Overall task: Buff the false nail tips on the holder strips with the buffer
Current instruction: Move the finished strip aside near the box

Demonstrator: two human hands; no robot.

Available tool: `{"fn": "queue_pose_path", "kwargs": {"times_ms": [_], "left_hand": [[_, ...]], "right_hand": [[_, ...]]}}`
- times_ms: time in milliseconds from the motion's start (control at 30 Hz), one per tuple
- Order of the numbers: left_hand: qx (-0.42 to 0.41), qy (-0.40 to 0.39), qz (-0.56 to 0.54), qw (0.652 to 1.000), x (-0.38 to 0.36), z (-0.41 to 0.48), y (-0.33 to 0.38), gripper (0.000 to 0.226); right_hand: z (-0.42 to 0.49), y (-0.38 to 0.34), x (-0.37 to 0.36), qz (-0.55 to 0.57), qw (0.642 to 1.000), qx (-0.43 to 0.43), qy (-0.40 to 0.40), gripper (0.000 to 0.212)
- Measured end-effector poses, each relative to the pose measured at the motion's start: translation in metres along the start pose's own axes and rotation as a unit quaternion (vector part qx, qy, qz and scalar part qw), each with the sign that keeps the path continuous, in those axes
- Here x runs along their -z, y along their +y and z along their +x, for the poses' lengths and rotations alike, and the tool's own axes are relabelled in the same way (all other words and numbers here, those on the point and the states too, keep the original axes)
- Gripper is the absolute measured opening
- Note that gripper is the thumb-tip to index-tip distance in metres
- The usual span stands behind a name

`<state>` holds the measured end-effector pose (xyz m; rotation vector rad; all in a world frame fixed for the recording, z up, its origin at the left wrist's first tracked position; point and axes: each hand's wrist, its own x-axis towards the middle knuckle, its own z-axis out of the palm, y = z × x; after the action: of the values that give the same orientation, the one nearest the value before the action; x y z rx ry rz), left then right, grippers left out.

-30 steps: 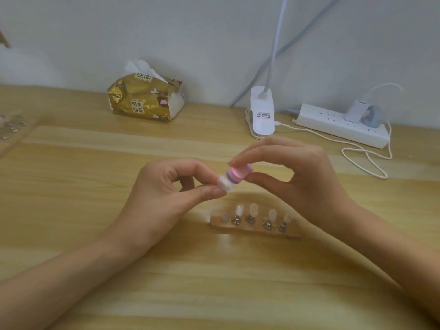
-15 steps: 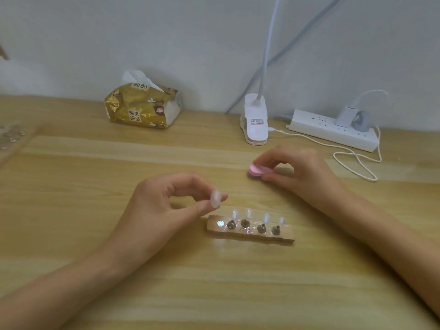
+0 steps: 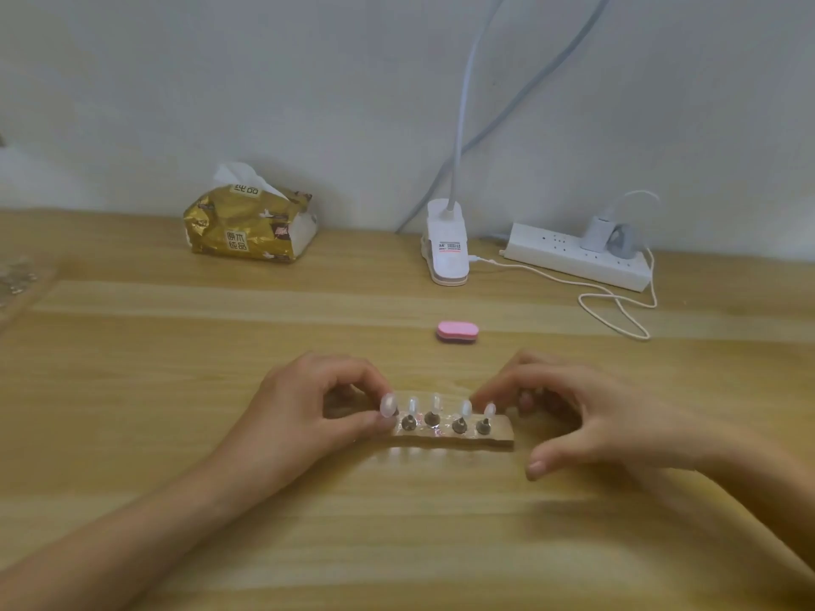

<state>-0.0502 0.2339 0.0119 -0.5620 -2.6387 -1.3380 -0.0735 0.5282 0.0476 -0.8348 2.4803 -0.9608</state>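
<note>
Left hand [image 3: 304, 416]: pinches nail tip [image 3: 388, 405], nine o'clock end of strip [image 3: 498, 434].
Right hand [image 3: 586, 412]: loosely curled, empty, three o'clock.
Buffer [image 3: 457, 332]: twelve o'clock, untouched.

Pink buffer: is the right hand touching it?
Apart. Head view: the pink buffer lies alone on the table, with bare wood between it and the right hand.

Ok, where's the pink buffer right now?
In the head view the pink buffer lies on the wooden table just right of centre, beyond the holder strip and in front of the white lamp clip.
</note>
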Motion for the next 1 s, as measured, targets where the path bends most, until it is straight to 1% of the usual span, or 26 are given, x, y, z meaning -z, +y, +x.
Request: {"fn": "queue_pose_path", "kwargs": {"times_ms": [33,100,167,233,267,300,367,433,533,567,633,700,767,800,833,867,900,967,1000], "left_hand": [[-0.005,0.001,0.008,1.000,0.000,0.000,0.001,0.020],[-0.010,-0.008,0.015,1.000,0.001,-0.001,0.003,0.021],[-0.013,-0.038,0.007,0.999,0.002,-0.002,0.008,0.031],[-0.017,-0.066,-0.016,0.998,0.004,0.001,0.014,0.047],[-0.032,-0.079,-0.011,0.996,0.003,0.003,0.017,0.051],[-0.055,-0.095,0.004,0.994,0.000,0.006,0.020,0.051],[-0.103,-0.135,0.023,0.985,-0.015,0.016,0.031,0.043],[-0.143,-0.165,0.021,0.976,-0.043,0.031,0.048,0.029],[-0.182,-0.196,0.026,0.963,-0.100,0.069,0.080,0.019],[-0.193,-0.198,0.038,0.960,-0.121,0.084,0.091,0.020],[-0.216,-0.190,0.063,0.956,-0.167,0.118,0.114,0.023],[-0.227,-0.173,0.098,0.954,-0.208,0.148,0.136,0.027],[-0.218,-0.160,0.127,0.954,-0.243,0.171,0.150,0.029],[-0.217,-0.158,0.140,0.953,-0.256,0.178,0.154,0.030],[-0.219,-0.157,0.153,0.951,-0.266,0.184,0.156,0.030],[-0.223,-0.157,0.164,0.948,-0.273,0.188,0.156,0.029],[-0.225,-0.156,0.167,0.947,-0.278,0.190,0.154,0.029],[-0.228,-0.156,0.159,0.948,-0.281,0.195,0.148,0.029],[-0.226,-0.158,0.147,0.950,-0.281,0.196,0.145,0.028]], "right_hand": [[-0.001,-0.001,-0.010,-0.014,0.999,0.013,0.033,0.046],[0.000,-0.003,-0.027,-0.053,0.990,0.051,0.118,0.030],[-0.005,-0.004,-0.031,-0.078,0.981,0.063,0.165,0.031],[-0.022,0.003,-0.022,-0.095,0.977,0.038,0.186,0.034],[-0.036,0.011,-0.014,-0.105,0.973,0.019,0.203,0.036],[-0.052,0.021,-0.006,-0.116,0.968,-0.006,0.224,0.040],[-0.088,0.045,0.014,-0.135,0.948,-0.077,0.278,0.045],[-0.124,0.075,0.038,-0.152,0.916,-0.166,0.333,0.038],[-0.166,0.124,0.080,-0.137,0.847,-0.331,0.392,0.015],[-0.176,0.140,0.093,-0.140,0.824,-0.374,0.402,0.012],[-0.189,0.164,0.120,-0.145,0.784,-0.429,0.424,0.015],[-0.195,0.186,0.142,-0.136,0.745,-0.481,0.443,0.027],[-0.200,0.206,0.160,-0.140,0.687,-0.547,0.457,0.040],[-0.200,0.214,0.167,-0.140,0.656,-0.570,0.474,0.045],[-0.199,0.220,0.172,-0.134,0.635,-0.577,0.497,0.047],[-0.196,0.224,0.176,-0.121,0.628,-0.568,0.517,0.046],[-0.193,0.228,0.179,-0.090,0.635,-0.544,0.542,0.044],[-0.184,0.232,0.183,-0.002,0.670,-0.470,0.574,0.044],[-0.180,0.232,0.182,0.019,0.691,-0.437,0.575,0.046]]}}
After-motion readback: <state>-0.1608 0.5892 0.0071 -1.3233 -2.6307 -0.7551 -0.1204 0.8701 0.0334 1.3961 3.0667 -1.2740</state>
